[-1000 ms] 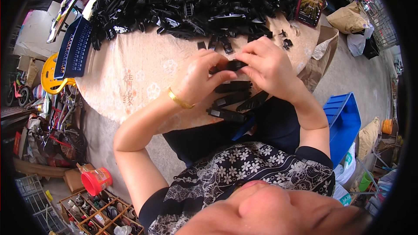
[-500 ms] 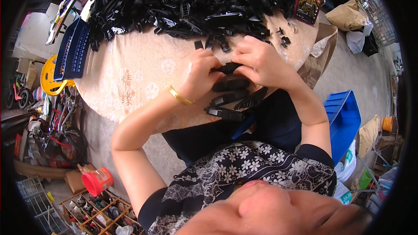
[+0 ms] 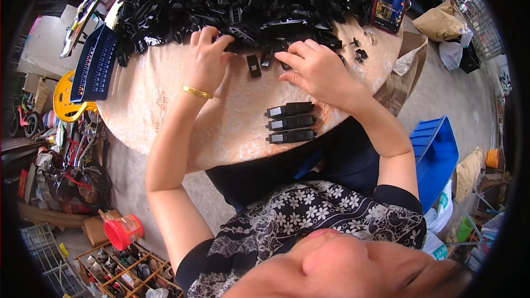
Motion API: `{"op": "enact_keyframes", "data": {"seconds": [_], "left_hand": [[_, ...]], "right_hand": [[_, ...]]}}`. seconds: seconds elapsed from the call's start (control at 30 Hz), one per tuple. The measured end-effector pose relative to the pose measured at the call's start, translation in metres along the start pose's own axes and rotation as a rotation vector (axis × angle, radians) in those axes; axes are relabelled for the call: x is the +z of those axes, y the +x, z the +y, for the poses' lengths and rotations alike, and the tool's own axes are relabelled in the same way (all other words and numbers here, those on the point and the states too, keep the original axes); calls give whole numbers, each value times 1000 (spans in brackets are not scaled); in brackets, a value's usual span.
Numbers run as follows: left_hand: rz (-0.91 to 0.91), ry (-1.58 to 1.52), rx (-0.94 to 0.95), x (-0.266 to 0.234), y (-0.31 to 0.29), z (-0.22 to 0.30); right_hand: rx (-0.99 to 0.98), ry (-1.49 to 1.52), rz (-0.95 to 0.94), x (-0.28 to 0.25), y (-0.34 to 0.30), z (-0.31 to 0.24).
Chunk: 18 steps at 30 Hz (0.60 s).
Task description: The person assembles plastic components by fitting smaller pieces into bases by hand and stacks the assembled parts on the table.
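Observation:
My left hand point(image 3: 207, 58) reaches to the near edge of a large heap of black plastic parts point(image 3: 221, 5), its fingers apart; whether a fingertip touches a part is hidden. My right hand point(image 3: 323, 74) is over the table, with thumb and forefinger apart around a small black piece point(image 3: 285, 65). Between the hands lie a small black rectangular piece point(image 3: 254, 66) with a pale square and another small black piece point(image 3: 265, 58). Nearer me, three long black plastic housings point(image 3: 290, 123) lie side by side in a stack-like row at the table edge.
The round table has a peach patterned cloth point(image 3: 138, 88). A phone point(image 3: 391, 0) stands at the far right beside loose black bits point(image 3: 360, 54). Left are a dark blue basket point(image 3: 91, 66) and a yellow stool point(image 3: 63, 96); right, a blue crate point(image 3: 436, 154).
Both hands have left the black part they held together near the table edge. My left hand moved left and farther to the heap, my right slightly away. Three housings now lie in a neat row.

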<state>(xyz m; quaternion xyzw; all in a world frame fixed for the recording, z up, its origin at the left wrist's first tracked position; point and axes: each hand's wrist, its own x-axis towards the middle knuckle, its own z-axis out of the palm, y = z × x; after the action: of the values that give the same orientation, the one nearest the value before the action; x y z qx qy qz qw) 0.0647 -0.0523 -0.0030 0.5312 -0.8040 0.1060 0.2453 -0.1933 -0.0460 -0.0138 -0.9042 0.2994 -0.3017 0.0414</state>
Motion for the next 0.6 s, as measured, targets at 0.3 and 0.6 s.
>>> {"op": "enact_keyframes", "data": {"seconds": [0.3, 0.6], "left_hand": [[-384, -237, -34, -41, -9, 23], [-360, -493, 72, -9, -17, 63]], "right_hand": [[219, 340, 4, -19, -13, -9], [74, 283, -131, -32, -21, 2]]}}
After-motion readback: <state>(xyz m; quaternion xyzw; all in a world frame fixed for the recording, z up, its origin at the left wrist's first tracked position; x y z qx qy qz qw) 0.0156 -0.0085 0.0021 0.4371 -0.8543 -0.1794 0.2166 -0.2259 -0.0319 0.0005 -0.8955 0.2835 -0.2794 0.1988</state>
